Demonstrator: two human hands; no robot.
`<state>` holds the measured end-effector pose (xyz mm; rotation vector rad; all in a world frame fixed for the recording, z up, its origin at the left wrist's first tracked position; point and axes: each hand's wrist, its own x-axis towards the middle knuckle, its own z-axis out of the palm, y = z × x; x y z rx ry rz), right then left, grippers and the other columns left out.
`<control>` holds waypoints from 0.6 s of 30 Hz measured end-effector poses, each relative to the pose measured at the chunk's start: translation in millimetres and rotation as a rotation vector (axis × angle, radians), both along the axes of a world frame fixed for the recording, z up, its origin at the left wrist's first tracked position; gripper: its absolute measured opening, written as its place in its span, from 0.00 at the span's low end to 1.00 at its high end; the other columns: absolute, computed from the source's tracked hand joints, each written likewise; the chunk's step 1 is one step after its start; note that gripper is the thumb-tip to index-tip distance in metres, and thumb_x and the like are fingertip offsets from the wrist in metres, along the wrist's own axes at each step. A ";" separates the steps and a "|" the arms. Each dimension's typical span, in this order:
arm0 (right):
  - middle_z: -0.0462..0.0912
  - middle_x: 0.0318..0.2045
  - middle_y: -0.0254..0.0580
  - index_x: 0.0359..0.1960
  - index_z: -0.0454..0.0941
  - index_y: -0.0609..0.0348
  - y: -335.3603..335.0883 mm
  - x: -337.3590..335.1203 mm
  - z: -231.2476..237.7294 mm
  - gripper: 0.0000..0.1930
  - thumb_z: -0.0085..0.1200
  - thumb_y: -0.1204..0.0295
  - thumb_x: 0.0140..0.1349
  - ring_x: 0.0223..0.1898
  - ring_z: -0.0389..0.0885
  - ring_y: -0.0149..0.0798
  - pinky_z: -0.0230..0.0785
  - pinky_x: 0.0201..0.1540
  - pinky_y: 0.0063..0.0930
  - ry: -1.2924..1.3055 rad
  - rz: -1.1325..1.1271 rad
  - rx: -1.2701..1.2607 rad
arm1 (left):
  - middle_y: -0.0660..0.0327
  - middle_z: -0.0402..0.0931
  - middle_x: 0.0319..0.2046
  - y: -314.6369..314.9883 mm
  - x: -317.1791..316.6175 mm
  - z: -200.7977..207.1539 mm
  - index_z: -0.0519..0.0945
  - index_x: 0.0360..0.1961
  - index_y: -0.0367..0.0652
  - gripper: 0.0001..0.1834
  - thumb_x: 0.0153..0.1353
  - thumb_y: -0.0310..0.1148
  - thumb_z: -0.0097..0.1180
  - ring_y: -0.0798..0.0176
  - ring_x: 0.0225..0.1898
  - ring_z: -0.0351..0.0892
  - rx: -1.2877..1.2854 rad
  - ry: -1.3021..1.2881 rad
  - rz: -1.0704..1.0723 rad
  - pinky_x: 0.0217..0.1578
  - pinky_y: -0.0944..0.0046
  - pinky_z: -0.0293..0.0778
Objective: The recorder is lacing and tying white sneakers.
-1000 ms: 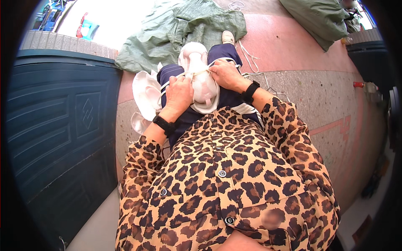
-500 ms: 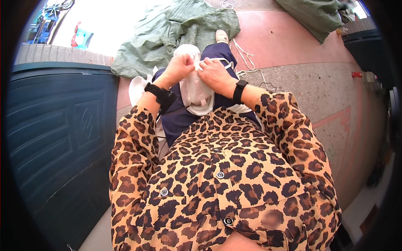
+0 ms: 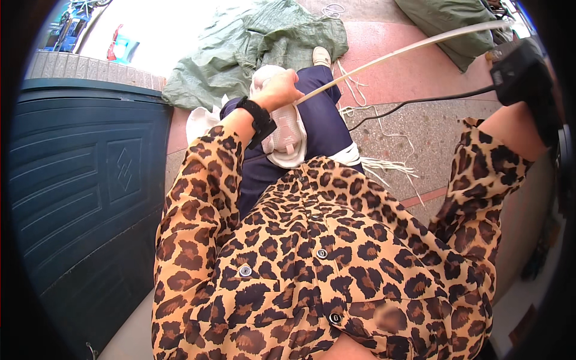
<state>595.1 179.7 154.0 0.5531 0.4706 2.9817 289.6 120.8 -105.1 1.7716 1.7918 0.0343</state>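
A pale pink and white sneaker (image 3: 288, 133) lies across my lap, its toe pointing away. My left hand (image 3: 281, 90) is closed over its lacing area, hiding the upper eyelets and what the fingertips press on. From beside that hand a white shoelace (image 3: 402, 57) stretches up and right in a nearly straight line. It ends at my right hand, far out at the right rim; the black wrist device (image 3: 522, 72) and the dark picture edge hide its fingers. A bundle of white laces (image 3: 384, 165) hangs at the right side of my lap.
A black cord (image 3: 420, 99) runs from the lap area to the right wrist device. Green tarpaulin (image 3: 240, 54) covers the ground ahead, and a green covered bundle (image 3: 450, 30) stands at far right. A dark blue panelled door (image 3: 90, 156) is at left. Loose white cord (image 3: 357, 90) lies on the floor.
My right hand has moved from the sneaker far out to the right, drawing the shoelace out straight. My left hand has shifted slightly right and stays on the sneaker.
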 end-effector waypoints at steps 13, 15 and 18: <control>0.79 0.19 0.41 0.26 0.79 0.61 -84.3 -192.9 -255.1 0.10 0.50 0.67 0.54 0.23 0.77 0.34 0.68 0.28 0.27 -1.398 -0.473 1.862 | 0.54 0.77 0.30 -84.8 -76.7 -26.4 0.67 0.50 0.39 0.21 0.51 0.26 0.50 0.50 0.41 0.69 0.354 -0.192 0.068 0.44 0.56 0.65; 0.77 0.16 0.40 0.30 0.78 0.60 -99.6 -203.8 -283.2 0.10 0.46 0.69 0.56 0.19 0.75 0.32 0.67 0.25 0.25 -1.509 -0.326 1.925 | 0.55 0.76 0.29 -83.9 -72.3 -26.1 0.66 0.51 0.40 0.23 0.51 0.26 0.51 0.52 0.39 0.69 0.294 -0.132 0.073 0.42 0.57 0.65; 0.75 0.15 0.34 0.35 0.77 0.59 -108.3 -205.6 -287.5 0.10 0.42 0.71 0.58 0.12 0.71 0.28 0.62 0.14 0.22 -1.539 -0.244 1.778 | 0.57 0.75 0.27 -79.3 -72.1 -19.9 0.65 0.52 0.39 0.25 0.51 0.26 0.51 0.57 0.33 0.71 0.237 -0.192 0.113 0.36 0.62 0.67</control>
